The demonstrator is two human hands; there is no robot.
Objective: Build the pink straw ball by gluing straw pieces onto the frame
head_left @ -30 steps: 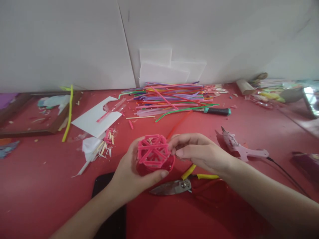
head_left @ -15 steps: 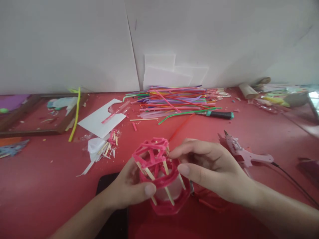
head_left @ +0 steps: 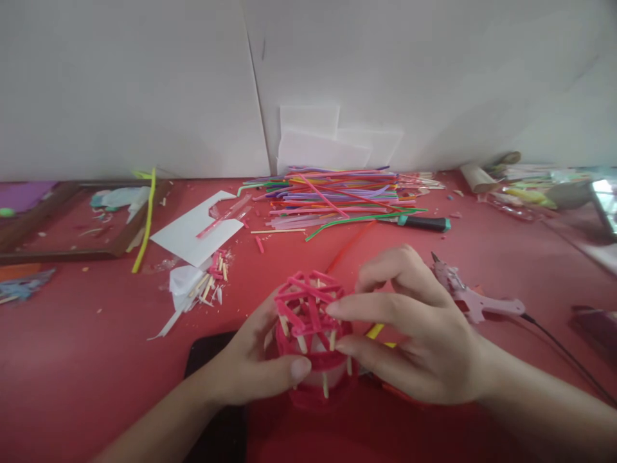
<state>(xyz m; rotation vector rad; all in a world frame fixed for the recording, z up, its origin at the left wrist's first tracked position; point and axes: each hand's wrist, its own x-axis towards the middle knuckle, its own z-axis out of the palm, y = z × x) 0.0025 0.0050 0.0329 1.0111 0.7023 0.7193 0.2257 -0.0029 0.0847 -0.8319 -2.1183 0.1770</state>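
Observation:
A small pink lantern-like frame [head_left: 315,360], built of pink fuzzy strips and short wooden sticks, stands between my hands with its crisscrossed top tilted towards me. My left hand [head_left: 263,366] is wrapped around its left side, thumb across the front and fingers behind. At the upper right edge, my right hand [head_left: 414,328] pinches the frame's top rim between index finger and thumb; the other fingers are bent and raised. The lower part of the frame is slightly blurred. Under my left wrist lies a black phone-like slab [head_left: 212,411].
Colourful pipe cleaners [head_left: 337,193] lie piled along the wall beside a utility knife [head_left: 424,223]. A pink glue gun [head_left: 477,302] with a cord rests to the right. White paper [head_left: 193,231], stick scraps [head_left: 212,280] and a brown wooden frame [head_left: 62,256] occupy the left.
The pink frame has tipped so its crisscrossed top faces me more. My right hand's fingers have shifted onto the top rim, and its knuckles have risen. Something yellow now shows behind that hand.

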